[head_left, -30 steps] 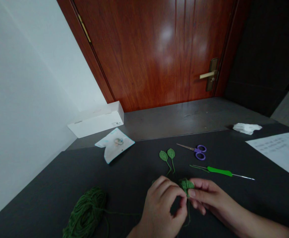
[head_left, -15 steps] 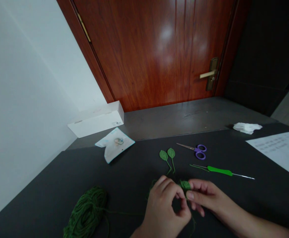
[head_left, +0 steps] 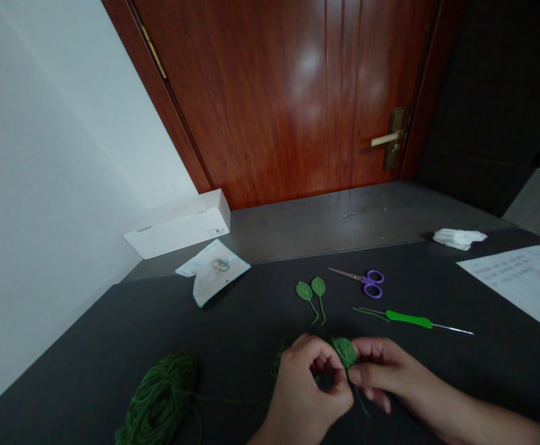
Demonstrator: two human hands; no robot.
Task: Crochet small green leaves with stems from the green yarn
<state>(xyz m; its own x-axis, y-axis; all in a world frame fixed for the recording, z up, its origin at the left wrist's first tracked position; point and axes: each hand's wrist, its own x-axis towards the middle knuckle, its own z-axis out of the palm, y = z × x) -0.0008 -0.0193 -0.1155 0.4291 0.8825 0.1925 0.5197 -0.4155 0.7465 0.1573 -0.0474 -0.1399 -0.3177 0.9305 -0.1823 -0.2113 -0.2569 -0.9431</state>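
A small green crocheted leaf is pinched between the thumb and fingers of my right hand. Close against its left side, my left hand has thumb and forefinger pressed together at the leaf's lower edge; what lies between those fingertips is hidden, though it may be yarn. A loose yarn tail hangs below the leaf. Two finished-looking crocheted leaves with stems lie just beyond my hands. Off to the left rests a skein of green yarn, with a strand running toward my left hand.
Purple-handled scissors and a green-handled crochet hook lie beyond my right hand. A clear-looking white pouch and a long white box are at back left. Crumpled tissue and a printed sheet lie at right.
My left hand has shifted slightly down, and more of the green leaf now shows between my hands. My right hand keeps its pinch. The view has moved a little.
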